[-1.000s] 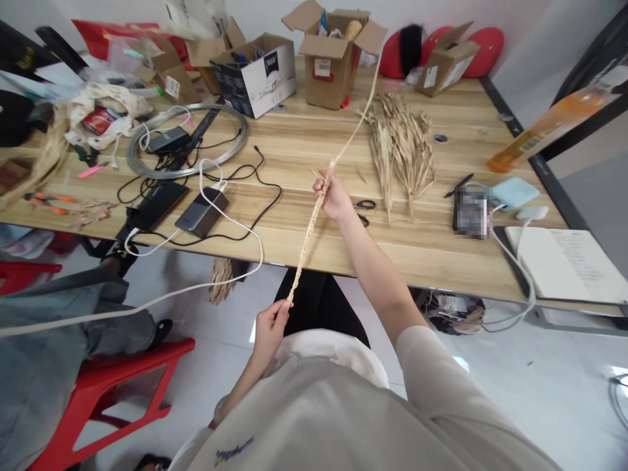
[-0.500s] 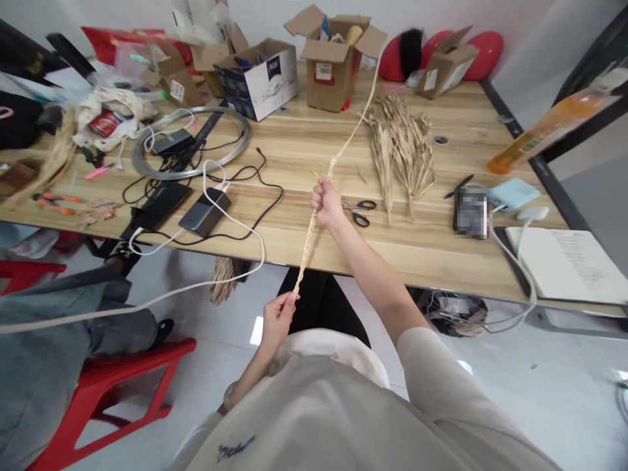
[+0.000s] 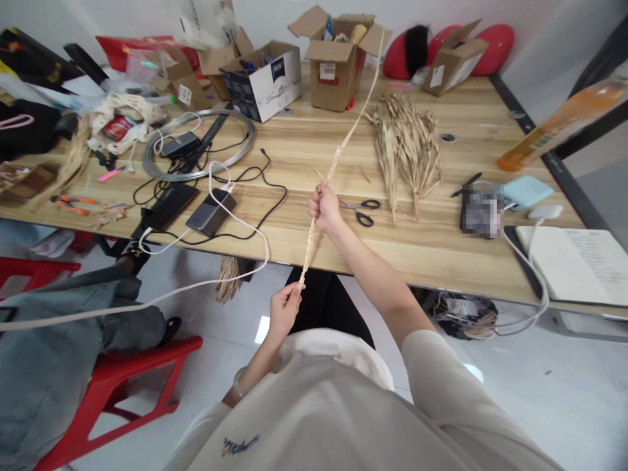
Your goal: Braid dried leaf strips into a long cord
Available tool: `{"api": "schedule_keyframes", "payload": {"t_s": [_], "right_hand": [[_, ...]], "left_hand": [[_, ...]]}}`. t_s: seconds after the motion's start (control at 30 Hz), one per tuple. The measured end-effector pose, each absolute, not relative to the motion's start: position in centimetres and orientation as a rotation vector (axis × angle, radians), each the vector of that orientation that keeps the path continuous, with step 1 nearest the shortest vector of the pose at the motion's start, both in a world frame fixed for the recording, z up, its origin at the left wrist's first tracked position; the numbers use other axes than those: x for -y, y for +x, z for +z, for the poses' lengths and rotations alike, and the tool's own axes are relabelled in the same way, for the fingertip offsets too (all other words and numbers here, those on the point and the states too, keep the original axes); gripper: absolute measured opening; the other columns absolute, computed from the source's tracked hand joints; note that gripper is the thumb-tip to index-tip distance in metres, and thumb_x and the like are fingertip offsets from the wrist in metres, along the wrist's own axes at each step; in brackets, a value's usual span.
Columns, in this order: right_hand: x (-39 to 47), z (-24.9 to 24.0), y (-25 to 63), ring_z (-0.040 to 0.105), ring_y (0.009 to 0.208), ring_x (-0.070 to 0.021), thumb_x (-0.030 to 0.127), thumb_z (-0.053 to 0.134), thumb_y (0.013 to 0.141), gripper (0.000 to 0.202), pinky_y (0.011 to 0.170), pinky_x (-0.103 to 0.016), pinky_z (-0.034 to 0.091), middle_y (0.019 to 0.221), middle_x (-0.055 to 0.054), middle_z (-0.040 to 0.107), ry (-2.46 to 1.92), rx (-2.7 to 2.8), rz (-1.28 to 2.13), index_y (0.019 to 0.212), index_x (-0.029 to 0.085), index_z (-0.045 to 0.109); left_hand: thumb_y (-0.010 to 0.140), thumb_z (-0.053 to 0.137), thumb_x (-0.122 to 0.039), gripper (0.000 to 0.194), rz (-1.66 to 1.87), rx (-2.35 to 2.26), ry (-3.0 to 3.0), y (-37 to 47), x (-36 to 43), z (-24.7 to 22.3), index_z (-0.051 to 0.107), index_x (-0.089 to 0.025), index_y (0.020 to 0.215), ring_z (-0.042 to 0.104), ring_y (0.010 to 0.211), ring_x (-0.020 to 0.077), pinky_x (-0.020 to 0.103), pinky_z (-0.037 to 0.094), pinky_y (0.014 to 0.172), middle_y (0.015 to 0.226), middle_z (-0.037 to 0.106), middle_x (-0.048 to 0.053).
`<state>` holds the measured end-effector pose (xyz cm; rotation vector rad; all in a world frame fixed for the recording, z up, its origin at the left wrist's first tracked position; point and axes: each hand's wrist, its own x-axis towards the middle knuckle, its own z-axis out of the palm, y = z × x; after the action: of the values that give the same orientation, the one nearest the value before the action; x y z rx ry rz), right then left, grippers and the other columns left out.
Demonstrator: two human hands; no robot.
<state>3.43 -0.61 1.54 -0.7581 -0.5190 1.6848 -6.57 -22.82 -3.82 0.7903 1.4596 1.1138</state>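
A thin, pale braided cord (image 3: 309, 252) runs at a slant between my hands. My left hand (image 3: 286, 307) pinches its lower end just off the table's front edge. Higher up, over the table, my right hand (image 3: 324, 204) is closed around the same cord. Beyond the right fist the strand goes on up and right, its loose tip in front of an open cardboard box (image 3: 335, 77). Black-handled scissors (image 3: 364, 212) lie right of my right hand. Dried husk bundles (image 3: 407, 154) rest farther right.
On the table (image 3: 294, 140), a wire coil (image 3: 248, 154), power bank (image 3: 210, 212) and cables lie left. A notebook (image 3: 574, 265), blue case (image 3: 528, 192) and orange bottle (image 3: 564, 124) are right. A person's leg (image 3: 53, 366) and red stool (image 3: 132, 386) are lower left.
The view has shifted slightly, moving the table items a little to the right in the picture. My left hand is slightly higher, nearer my right hand; both still hold the cord.
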Motion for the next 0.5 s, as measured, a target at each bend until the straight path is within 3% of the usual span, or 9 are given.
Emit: {"api": "schedule_keyframes", "payload": {"t_s": [0.27, 0.37, 0.5], "right_hand": [[0.7, 1.4, 3.2, 0.018, 0.03, -0.0036, 0.046, 0.032, 0.094, 0.035, 0.033, -0.016, 0.011, 0.043, 0.012, 0.021, -0.881, 0.548, 1.597, 0.069, 0.022, 0.032], [0.9, 0.9, 2.7, 0.028, 0.032, -0.0051, 0.056, 0.033, 0.09, 0.039, 0.033, -0.017, 0.02, 0.043, 0.011, 0.029, -0.873, 0.675, 1.56, 0.072, 0.022, 0.039], [1.2, -0.4, 2.2, 0.04, 0.039, -0.0083, 0.064, 0.03, 0.087, 0.048, 0.038, -0.02, 0.03, 0.046, 0.006, 0.039, -1.031, 0.953, 1.352, 0.064, 0.022, 0.039]], "left_hand": [[0.076, 0.058, -0.054, 0.046, 1.123, -1.503, 0.898, -6.7, 22.7, -4.1, 0.066, -0.01, 0.087, 0.026, 0.041, 0.0029, 0.017, 0.018, 0.038, 0.049, 0.034, -0.007], [0.08, 0.055, -0.05, 0.04, 1.14, -1.568, 1.015, -7.0, 22.3, -3.8, 0.065, -0.012, 0.087, 0.03, 0.043, 0.0041, 0.017, 0.022, 0.04, 0.05, 0.036, -0.006], [0.083, 0.052, -0.044, 0.032, 1.107, -1.673, 1.192, -7.2, 22.0, -3.6, 0.057, -0.015, 0.073, 0.035, 0.046, 0.0058, 0.018, 0.028, 0.044, 0.05, 0.04, -0.005]]}}
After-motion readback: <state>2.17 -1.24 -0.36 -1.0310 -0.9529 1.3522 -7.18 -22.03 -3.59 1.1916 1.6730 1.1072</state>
